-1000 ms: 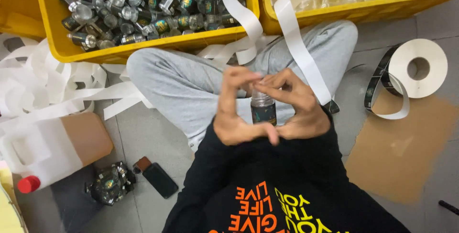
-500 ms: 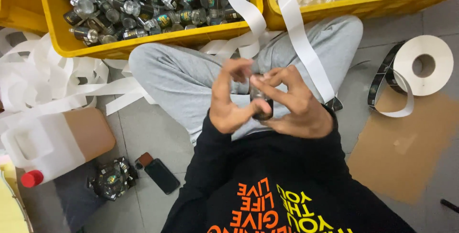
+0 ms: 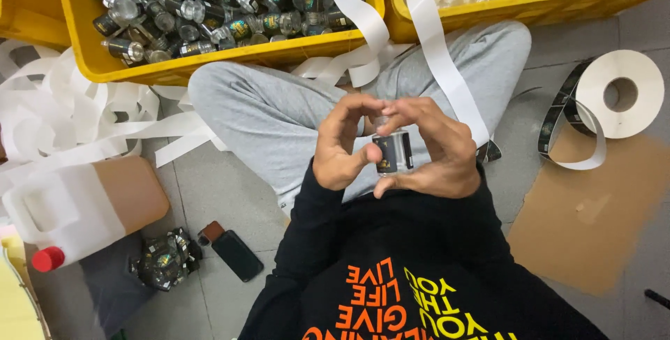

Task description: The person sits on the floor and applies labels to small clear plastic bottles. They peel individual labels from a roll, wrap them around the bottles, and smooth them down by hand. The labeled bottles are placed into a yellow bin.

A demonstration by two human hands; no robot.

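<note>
A small glass bottle (image 3: 392,151) with a dark label sits upright between both hands, just above the person's lap and in front of the grey trouser legs (image 3: 279,113). The left hand (image 3: 343,146) curls around the bottle's left side, thumb pressed against the label and fingers arched over the top. The right hand (image 3: 434,151) closes on the bottle from the other side, fingertips meeting the left hand's above the cap and thumb tucked beneath the base. So both hands grip the bottle together.

A white paper strip (image 3: 441,54) runs from beyond the bottle down past the right hand's wrist. Beyond the bottle, past the knees, stands a yellow crate (image 3: 209,66) full of similar labelled bottles; to the right of that crate a second yellow crate (image 3: 516,10) holds clear, unlabelled bottles. To the right of the bottle, well apart on the floor, lies a roll of labels (image 3: 618,95) with its dark strip trailing onto a brown cardboard sheet (image 3: 593,207). To the left of the bottle a heap of loose white backing tape (image 3: 63,123) spreads across the floor, and nearer the person lie a white jug with a red cap (image 3: 77,211), a bag of bottles (image 3: 164,260) and a dark phone (image 3: 237,255).
</note>
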